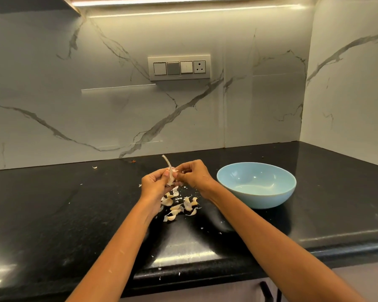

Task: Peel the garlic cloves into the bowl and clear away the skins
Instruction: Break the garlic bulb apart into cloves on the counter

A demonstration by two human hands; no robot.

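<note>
Garlic (170, 173) sits pinched between both hands above the black counter (52, 203), its dry stalk pointing up and slightly away toward the wall, so its long axis runs near upright. Left hand (155, 184) grips the lower part, fingers curled round it; right hand (193, 174) pinches at the top of the piece from the other side, fingertips touching the left hand's. What exactly the right fingers have hold of, skin or clove, is too small to tell.

Just below the hands lies a scatter of cloves and skins (179, 207) on the counter, cloves mixed with papery scraps; they look mostly unpeeled from here. The blue bowl (256, 185) stands to the right, just beside the right forearm, and appears to hold nothing yet. So the right hand is the nearer one for dropping a peeled clove in, a short move sideways to the right, I'd judge; the peeling itself looks barely begun.

Loose white flakes lie farther out, some near the counter's front edge. Behind runs a marble-patterned backsplash (205, 116) with a switch panel (179, 67), lit by a strip under the cabinet.
</note>
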